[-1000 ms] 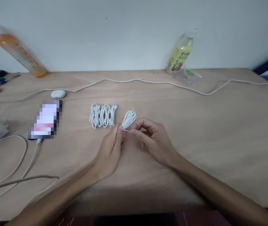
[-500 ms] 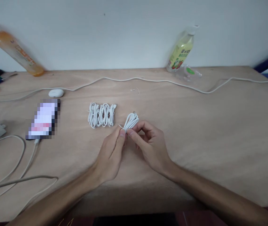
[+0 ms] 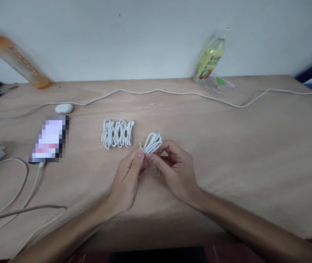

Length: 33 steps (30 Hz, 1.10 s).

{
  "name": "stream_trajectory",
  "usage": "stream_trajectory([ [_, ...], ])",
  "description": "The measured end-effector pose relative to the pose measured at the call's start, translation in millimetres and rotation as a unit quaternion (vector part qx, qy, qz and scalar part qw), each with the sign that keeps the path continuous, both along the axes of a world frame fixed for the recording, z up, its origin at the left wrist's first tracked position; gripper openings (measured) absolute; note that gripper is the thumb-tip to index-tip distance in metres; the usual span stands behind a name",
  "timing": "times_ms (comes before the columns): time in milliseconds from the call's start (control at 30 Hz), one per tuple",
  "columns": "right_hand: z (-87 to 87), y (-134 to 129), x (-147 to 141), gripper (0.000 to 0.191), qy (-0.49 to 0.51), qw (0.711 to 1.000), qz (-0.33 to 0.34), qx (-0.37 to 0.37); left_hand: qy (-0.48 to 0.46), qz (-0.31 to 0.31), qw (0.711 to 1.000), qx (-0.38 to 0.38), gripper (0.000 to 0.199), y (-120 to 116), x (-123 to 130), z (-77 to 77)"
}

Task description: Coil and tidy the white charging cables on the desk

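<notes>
Operator's left hand [image 3: 127, 179] and right hand [image 3: 180, 171] were bare, slim-fingered, smooth in outline. Left thumbnail [image 3: 139, 154] looked short and rounded; finer detail was lost to blur. Left forearm [image 3: 72, 226] and right forearm [image 3: 243, 219] were also bare to the edge of view, both slender and tapering toward narrow wrists [image 3: 199, 194]. A black patch [image 3: 157, 256] showed at bottom centre, between the forearms; whether clothing or furniture could not be told.

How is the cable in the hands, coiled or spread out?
Coiled: the white cable shows folded loops, bunched where the left hand pinches it. Whether the thin tie is fastened, I cannot tell.
</notes>
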State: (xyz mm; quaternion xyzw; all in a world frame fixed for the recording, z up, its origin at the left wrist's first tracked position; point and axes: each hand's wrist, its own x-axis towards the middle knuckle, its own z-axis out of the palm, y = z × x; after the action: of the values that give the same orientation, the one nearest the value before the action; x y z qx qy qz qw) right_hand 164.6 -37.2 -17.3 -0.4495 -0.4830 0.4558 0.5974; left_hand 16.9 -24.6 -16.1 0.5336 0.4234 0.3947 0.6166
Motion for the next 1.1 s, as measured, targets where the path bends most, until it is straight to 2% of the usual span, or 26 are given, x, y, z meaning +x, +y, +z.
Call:
stream_trajectory([
  [200, 0.3, 0.2, 7.8, 0.008, -0.031, 0.998, 0.032, 0.045, -0.142, 0.023, 0.984, -0.101, 0.055, 4.5, 8.1, 8.9],
  [300, 1.2, 1.9, 13.4, 0.008, -0.109, 0.988, 0.029, 0.104, -0.19, 0.015, 0.972, -0.14, 0.057, 5.2, 9.9, 14.4],
  [400, 2.0, 5.1, 18.9, 0.01, -0.193, 0.967, 0.021, 0.165, -0.23, 0.005, 0.958, -0.17, 0.056, 3.8, 9.8, 17.9],
  [633, 5.5, 13.1, 30.2, 0.017, -0.274, 0.928, 0.044, 0.25, -0.288, -0.038, 0.929, -0.229, 0.04, 0.6, 5.9, 20.0],
  [800, 12.9, 11.8, 37.9, 0.011, -0.315, 0.898, 0.023, 0.307, -0.303, -0.08, 0.915, -0.254, 0.039, 0.0, 3.1, 22.3],
  [967, 14.8, 9.0, 38.4, 0.008, -0.306, 0.888, 0.054, 0.34, -0.308, -0.117, 0.896, -0.299, 0.033, 1.8, 0.8, 25.3],
  [1100, 11.7, 8.9, 35.9, 0.004, -0.292, 0.889, 0.035, 0.352, -0.305, -0.131, 0.893, -0.304, 0.036, 2.3, -0.3, 24.2],
])
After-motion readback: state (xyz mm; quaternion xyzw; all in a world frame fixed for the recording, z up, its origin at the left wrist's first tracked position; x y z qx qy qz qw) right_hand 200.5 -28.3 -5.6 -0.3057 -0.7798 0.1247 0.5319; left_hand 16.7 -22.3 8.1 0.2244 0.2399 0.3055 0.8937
